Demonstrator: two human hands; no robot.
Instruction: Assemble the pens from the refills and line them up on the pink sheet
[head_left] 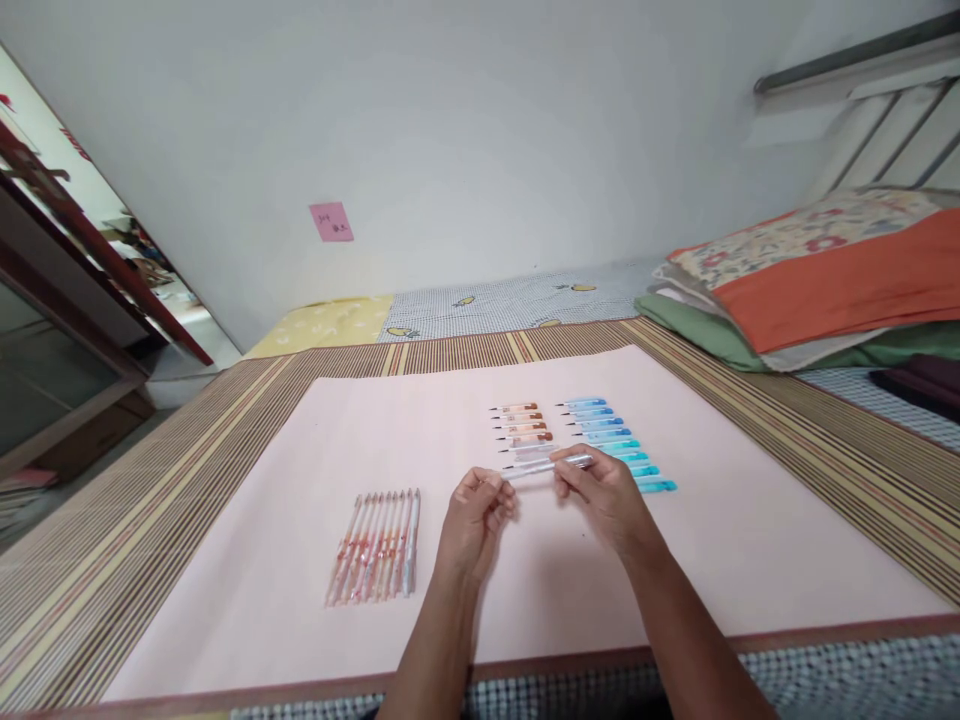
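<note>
A slim, pale silvery pen (534, 469) is held nearly level above the pink sheet (750, 550), one end pinched by the left hand (472, 510), the other by the right hand (609, 492), set slightly apart

Silvery pen (536, 467) is showing a pale, shiny barrel. R-side pens (615, 433) are going blue to turquoise; ctr pens (517, 427) are sporting brown caps (tips looking dark). L row of pens (373, 548) is mixing pink, red & white. Sheet (570, 590) is showing plain pale pink, mat (187, 440) tan w/ dark stripes.
</note>
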